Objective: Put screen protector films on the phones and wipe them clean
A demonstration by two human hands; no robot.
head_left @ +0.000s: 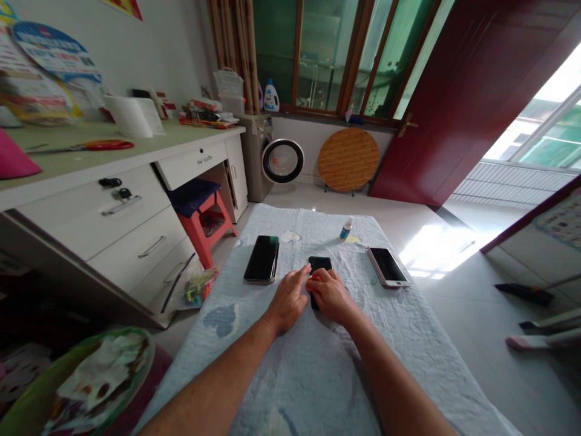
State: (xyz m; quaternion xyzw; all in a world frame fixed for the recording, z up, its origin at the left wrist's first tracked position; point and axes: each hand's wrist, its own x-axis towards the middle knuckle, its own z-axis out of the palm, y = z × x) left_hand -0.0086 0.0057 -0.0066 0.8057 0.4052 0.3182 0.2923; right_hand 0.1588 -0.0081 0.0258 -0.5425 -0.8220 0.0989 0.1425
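A dark smartphone (323, 262) lies on the cloth-covered table in front of me, partly hidden under my hands. My left hand (289, 298) is beside its left edge, fingers stretched out and their tips reaching the phone. Over the phone's middle is my right hand (333, 298), with its fingers curled and pressed together; whatever they may pinch is hidden. To the left lies a larger black-screened phone (262, 259), and to the right a white-framed phone (388, 266). Beyond the hands stands a small spray bottle (345, 231) with a blue label.
A light blue cloth (281, 375) covers the table. On the left are a white desk (131, 227), a red stool (206, 224) and a waste bin (152, 357). Further back are a washing machine (256, 157) with its door open and a round wooden tabletop (348, 158).
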